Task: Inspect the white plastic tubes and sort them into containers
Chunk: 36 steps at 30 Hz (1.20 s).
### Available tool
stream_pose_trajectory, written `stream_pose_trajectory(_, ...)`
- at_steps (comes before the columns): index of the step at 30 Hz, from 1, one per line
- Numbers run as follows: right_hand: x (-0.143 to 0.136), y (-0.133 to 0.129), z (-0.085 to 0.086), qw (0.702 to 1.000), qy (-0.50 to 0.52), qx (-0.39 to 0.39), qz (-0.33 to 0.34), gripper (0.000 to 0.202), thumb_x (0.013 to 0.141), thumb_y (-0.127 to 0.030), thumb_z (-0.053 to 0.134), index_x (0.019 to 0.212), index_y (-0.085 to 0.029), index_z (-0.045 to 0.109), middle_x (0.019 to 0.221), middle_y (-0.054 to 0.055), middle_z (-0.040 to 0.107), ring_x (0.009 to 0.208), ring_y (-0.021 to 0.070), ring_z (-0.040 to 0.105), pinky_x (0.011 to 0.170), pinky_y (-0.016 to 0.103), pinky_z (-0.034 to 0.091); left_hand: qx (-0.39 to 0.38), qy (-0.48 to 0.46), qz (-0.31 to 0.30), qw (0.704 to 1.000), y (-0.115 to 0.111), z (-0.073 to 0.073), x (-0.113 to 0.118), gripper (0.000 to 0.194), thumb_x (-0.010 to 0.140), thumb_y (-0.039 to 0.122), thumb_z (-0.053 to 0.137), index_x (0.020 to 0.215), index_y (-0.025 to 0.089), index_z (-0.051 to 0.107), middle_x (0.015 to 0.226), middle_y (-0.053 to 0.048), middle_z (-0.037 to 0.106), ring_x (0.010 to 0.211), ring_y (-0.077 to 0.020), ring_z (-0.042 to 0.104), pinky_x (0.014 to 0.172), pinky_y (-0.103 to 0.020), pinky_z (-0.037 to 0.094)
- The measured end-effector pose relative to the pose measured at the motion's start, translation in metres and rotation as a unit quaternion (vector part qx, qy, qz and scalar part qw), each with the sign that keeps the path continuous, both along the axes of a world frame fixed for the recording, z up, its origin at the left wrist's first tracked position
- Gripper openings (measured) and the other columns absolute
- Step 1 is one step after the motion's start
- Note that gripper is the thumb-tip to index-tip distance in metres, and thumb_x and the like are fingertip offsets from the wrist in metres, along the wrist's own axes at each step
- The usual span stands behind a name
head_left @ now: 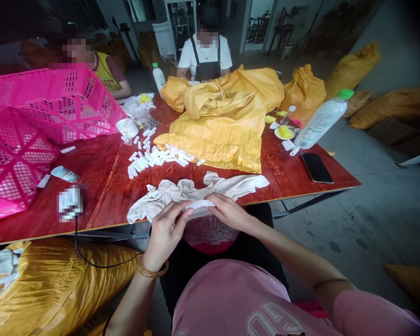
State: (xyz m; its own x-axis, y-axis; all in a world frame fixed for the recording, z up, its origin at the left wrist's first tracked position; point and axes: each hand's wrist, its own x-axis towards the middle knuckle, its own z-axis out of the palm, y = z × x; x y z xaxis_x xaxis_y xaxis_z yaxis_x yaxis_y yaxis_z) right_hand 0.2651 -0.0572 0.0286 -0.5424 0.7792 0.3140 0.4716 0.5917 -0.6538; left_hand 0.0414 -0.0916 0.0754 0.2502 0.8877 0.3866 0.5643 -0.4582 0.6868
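Between my two hands is a small white plastic strip (200, 204), long and narrow, its exact kind too small to tell. My left hand (168, 228) pinches its left end with thumb and fingers. At the other end, the fingers of my right hand (231, 212) close on it. Beneath them, on my lap, a pink container (210, 233) holds many similar white pieces. A crumpled white cloth (182, 189) lies along the table edge just beyond my hands. Past it, a heap of loose white pieces (147, 158) spreads by a yellow woven sack (224, 135).
Pink plastic baskets (56, 100) stand on the left of the red table (101, 163). To the right are a white bottle (322, 119) with a green cap and a phone (317, 168). Two people sit across. A full yellow sack (63, 280) rests on the floor at left.
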Motion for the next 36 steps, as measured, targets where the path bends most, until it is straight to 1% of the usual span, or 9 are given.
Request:
stream_pose_trajectory(5, -0.017, -0.015, -0.013, 0.991, -0.074, 0.101, -0.055, 0.020, 0.101, -0.020, 0.038, 0.105, -0.016, 0.057, 0.092, 0.008, 0.057, 0.088, 0.0225, 0.056, 0.081, 0.037, 0.049, -0.127, -0.072, 0.034, 0.989, -0.002, -0.014, 0.003, 0.024, 0.091, 0.037, 0.063, 0.104, 0.020, 0.074, 0.095, -0.006, 0.074, 0.082, -0.0193, 0.068, 0.071, -0.027, 0.053)
stream_pose_trajectory(12, -0.018, -0.013, -0.009, 0.988, 0.079, -0.117, 0.059, 0.016, 0.101, -0.032, 0.049, 0.099, -0.019, 0.057, 0.090, 0.001, 0.061, 0.080, 0.0147, 0.058, 0.074, 0.026, 0.047, -0.187, -0.168, 0.031, 0.967, 0.001, -0.034, 0.007, 0.032, 0.091, 0.037, 0.064, 0.117, 0.020, 0.066, 0.077, 0.000, 0.068, 0.061, -0.0126, 0.059, 0.058, -0.023, 0.050)
stream_pose_trajectory(16, -0.010, -0.013, -0.001, 0.969, 0.123, -0.185, 0.105, 0.020, 0.099, -0.036, 0.052, 0.101, -0.018, 0.059, 0.088, 0.001, 0.063, 0.078, 0.0136, 0.059, 0.072, 0.024, 0.047, -0.113, -0.124, -0.003, 0.986, 0.001, -0.028, 0.001, 0.015, 0.094, 0.032, 0.059, 0.095, 0.019, 0.067, 0.075, 0.000, 0.063, 0.065, -0.0121, 0.058, 0.064, -0.023, 0.046)
stream_pose_trajectory(18, -0.010, -0.016, 0.000, 0.963, 0.129, -0.196, 0.130, 0.020, 0.100, -0.035, 0.050, 0.104, -0.018, 0.058, 0.094, 0.002, 0.065, 0.083, 0.0143, 0.061, 0.075, 0.024, 0.049, -0.102, -0.085, -0.050, 0.990, 0.001, -0.025, 0.003, 0.023, 0.097, 0.031, 0.053, 0.083, 0.018, 0.066, 0.073, -0.001, 0.060, 0.068, -0.0126, 0.056, 0.067, -0.024, 0.044)
stream_pose_trajectory(22, -0.018, -0.022, -0.009, 0.995, -0.013, -0.096, 0.009, 0.016, 0.101, -0.024, 0.045, 0.110, -0.016, 0.056, 0.093, 0.005, 0.066, 0.081, 0.0170, 0.063, 0.071, 0.026, 0.050, -0.168, -0.113, 0.016, 0.979, 0.004, -0.029, 0.018, 0.039, 0.098, 0.036, 0.051, 0.064, 0.017, 0.052, 0.060, 0.002, 0.047, 0.058, -0.0103, 0.044, 0.058, -0.024, 0.035)
stream_pose_trajectory(26, -0.024, -0.020, -0.022, 0.969, -0.206, 0.060, -0.123, 0.029, 0.099, -0.013, 0.039, 0.125, -0.015, 0.051, 0.098, 0.010, 0.065, 0.085, 0.0223, 0.063, 0.069, 0.029, 0.050, -0.236, -0.226, 0.071, 0.942, 0.007, -0.044, 0.034, 0.045, 0.098, 0.044, 0.050, 0.061, 0.018, 0.047, 0.054, 0.004, 0.040, 0.050, -0.0092, 0.035, 0.050, -0.024, 0.028)
stream_pose_trajectory(29, -0.021, -0.017, -0.025, 0.971, -0.202, 0.058, -0.109, 0.028, 0.099, -0.014, 0.039, 0.124, -0.016, 0.051, 0.100, 0.010, 0.066, 0.086, 0.0215, 0.063, 0.070, 0.029, 0.050, -0.221, -0.245, 0.095, 0.939, 0.004, -0.055, 0.038, 0.046, 0.098, 0.045, 0.049, 0.060, 0.018, 0.047, 0.053, 0.004, 0.041, 0.049, -0.0095, 0.035, 0.051, -0.025, 0.029)
stream_pose_trajectory(33, -0.015, -0.018, -0.026, 0.994, -0.089, -0.049, 0.026, 0.012, 0.099, -0.020, 0.046, 0.107, -0.018, 0.055, 0.091, 0.003, 0.069, 0.078, 0.0154, 0.065, 0.070, 0.023, 0.049, -0.156, -0.199, 0.102, 0.962, -0.004, -0.065, 0.039, 0.048, 0.098, 0.044, 0.050, 0.058, 0.018, 0.046, 0.054, 0.003, 0.043, 0.054, -0.0104, 0.042, 0.059, -0.025, 0.036)
stream_pose_trajectory(36, -0.018, -0.024, -0.031, 0.989, -0.145, -0.037, -0.003, 0.017, 0.099, -0.019, 0.044, 0.112, -0.015, 0.054, 0.093, 0.007, 0.069, 0.079, 0.0182, 0.066, 0.067, 0.026, 0.049, -0.218, -0.230, 0.098, 0.943, -0.006, -0.070, 0.044, 0.048, 0.095, 0.047, 0.053, 0.057, 0.019, 0.045, 0.052, 0.004, 0.040, 0.050, -0.0098, 0.037, 0.054, -0.024, 0.032)
